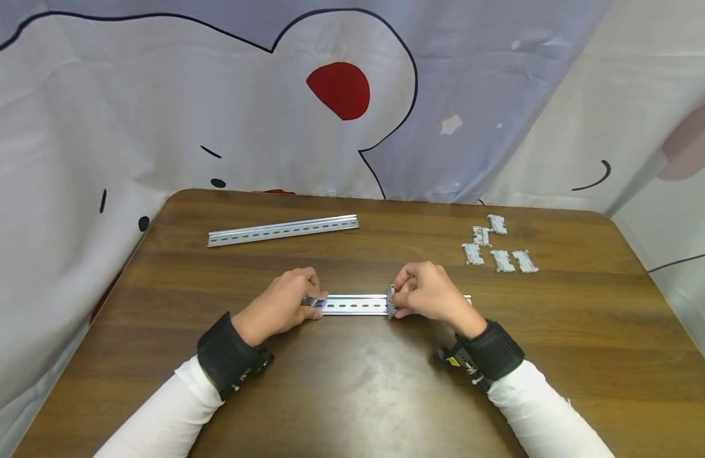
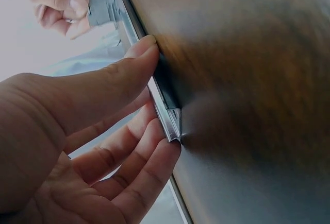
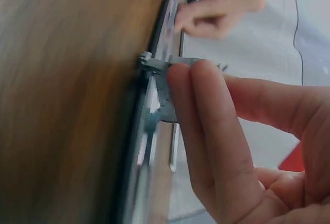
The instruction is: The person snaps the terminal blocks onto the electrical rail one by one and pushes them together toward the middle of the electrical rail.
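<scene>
A slotted metal DIN rail lies on the table in front of me. My left hand grips its left end, thumb on one edge and fingers on the other, as the left wrist view shows. My right hand pinches a grey terminal block, which stands upright across the rail right of its middle. In the left wrist view the flat side of the terminal block faces the camera. Whether it is clipped on both rail edges I cannot tell. The right part of the rail is mostly hidden behind my right hand.
A second DIN rail lies farther back on the left. Several loose grey terminal blocks lie flat at the back right of the wooden table. A printed curtain hangs behind the table's far edge.
</scene>
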### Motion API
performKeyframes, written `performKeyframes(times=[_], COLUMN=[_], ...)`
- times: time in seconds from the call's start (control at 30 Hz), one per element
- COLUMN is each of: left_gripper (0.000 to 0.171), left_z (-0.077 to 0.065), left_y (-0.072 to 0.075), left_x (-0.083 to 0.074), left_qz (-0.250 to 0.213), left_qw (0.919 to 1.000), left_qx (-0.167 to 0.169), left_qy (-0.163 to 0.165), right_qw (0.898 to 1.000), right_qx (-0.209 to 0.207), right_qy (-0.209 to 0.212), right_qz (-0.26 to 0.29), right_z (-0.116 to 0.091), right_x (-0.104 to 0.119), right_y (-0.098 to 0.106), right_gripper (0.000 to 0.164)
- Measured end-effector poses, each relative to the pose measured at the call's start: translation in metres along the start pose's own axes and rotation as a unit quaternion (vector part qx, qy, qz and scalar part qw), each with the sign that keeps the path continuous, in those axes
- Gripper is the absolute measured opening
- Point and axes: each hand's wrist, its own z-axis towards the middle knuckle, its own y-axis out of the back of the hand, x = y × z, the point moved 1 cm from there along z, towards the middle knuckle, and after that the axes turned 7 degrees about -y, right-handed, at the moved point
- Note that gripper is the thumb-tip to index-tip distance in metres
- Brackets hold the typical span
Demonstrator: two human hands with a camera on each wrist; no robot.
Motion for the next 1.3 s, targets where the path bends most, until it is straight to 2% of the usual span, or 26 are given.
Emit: performKeyframes(times=[0.2, 0.47, 0.6, 0.73, 0.83, 1.0, 1.1, 1.2, 1.3], left_gripper=[0.033, 0.033, 0.035, 0.035, 0.034, 0.032, 0.031, 0.032, 0.033], left_z=[0.003, 0.003, 0.002, 0.001, 0.001, 0.0, 0.0, 0.0, 0.0], left_y=[-0.001, -0.002, -0.002, -0.001, 0.0, -0.001, -0.001, -0.001, -0.001], left_x=[-0.003, -0.001, 0.0, 0.001, 0.001, 0.001, 0.002, 0.003, 0.003], left_qz=[0.002, 0.003, -0.001, -0.009, -0.013, -0.015, -0.017, -0.018, -0.019], left_qw=[1.0, 1.0, 1.0, 0.9998, 0.9998, 0.9998, 0.9998, 0.9998, 0.9998], left_qx=[-0.003, -0.001, 0.005, 0.009, 0.008, 0.005, 0.0, -0.003, -0.003], left_qy=[-0.001, 0.002, 0.007, 0.013, 0.013, 0.015, 0.012, 0.009, 0.009], right_qw=[1.0, 0.999, 0.997, 0.992, 0.977, 0.932, 0.927, 0.924, 0.919], right_qx=[0.013, 0.01, -0.008, -0.058, -0.125, -0.24, -0.243, -0.236, -0.239], right_qy=[0.009, 0.011, 0.01, 0.005, 0.009, 0.006, -0.03, -0.061, -0.063], right_qz=[0.004, -0.035, -0.07, -0.114, -0.173, -0.27, -0.285, -0.296, -0.306], right_z=[0.004, 0.004, 0.005, 0.009, 0.012, 0.012, 0.012, 0.014, 0.017], right_x=[0.01, 0.009, 0.007, 0.002, -0.006, -0.024, -0.033, -0.04, -0.046], right_y=[-0.017, -0.023, -0.014, 0.014, 0.046, 0.094, 0.11, 0.117, 0.119], right_gripper=[0.021, 0.026, 0.028, 0.025, 0.023, 0.026, 0.032, 0.035, 0.034])
